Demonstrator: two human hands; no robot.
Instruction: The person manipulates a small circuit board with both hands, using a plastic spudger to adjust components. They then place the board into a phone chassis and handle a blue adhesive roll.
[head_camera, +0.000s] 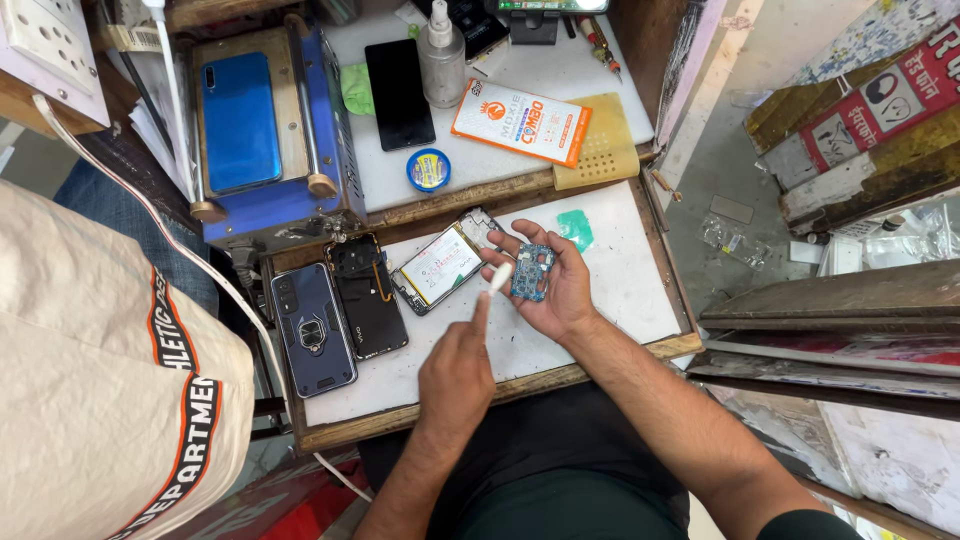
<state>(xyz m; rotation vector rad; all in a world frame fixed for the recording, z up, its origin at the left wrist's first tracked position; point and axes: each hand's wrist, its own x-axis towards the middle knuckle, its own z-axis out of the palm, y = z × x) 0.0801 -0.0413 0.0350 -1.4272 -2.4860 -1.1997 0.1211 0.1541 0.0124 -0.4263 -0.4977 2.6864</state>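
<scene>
- The right hand (560, 285) lies palm up over the white mat (620, 290) of the bench, cradling a small blue circuit board (532, 272); its grip is curled around the board's edges, thumb along the near side.
- The left hand (458, 375) pinches a slim white tool (497, 280), perhaps a brush or swab, with the tip touching the board's left edge.
- Just left of the board, an opened phone (440, 265) lies tilted on the mat, battery showing.
- Further left of that phone sit a black back cover (365, 295) and a dark rugged case (312, 325) with a ring stand.
- Beyond the opened phone, on the upper bench, are a blue phone (240, 120) on a blue machine (330, 150), a black phone (398, 92), a clear spray bottle (440, 60), a small round tin (428, 169) and an orange and white packet (520, 122).
- To do this well, I'd say keep the board flat and steady in the palm, stroke lightly with the tip, and avoid snagging the tiny parts.
- Hard to tell: what the tool's tip really is, whether it is wet, and the board's underside, hidden by the palm. A person in a beige shirt (110, 380) at the left is cut off.
</scene>
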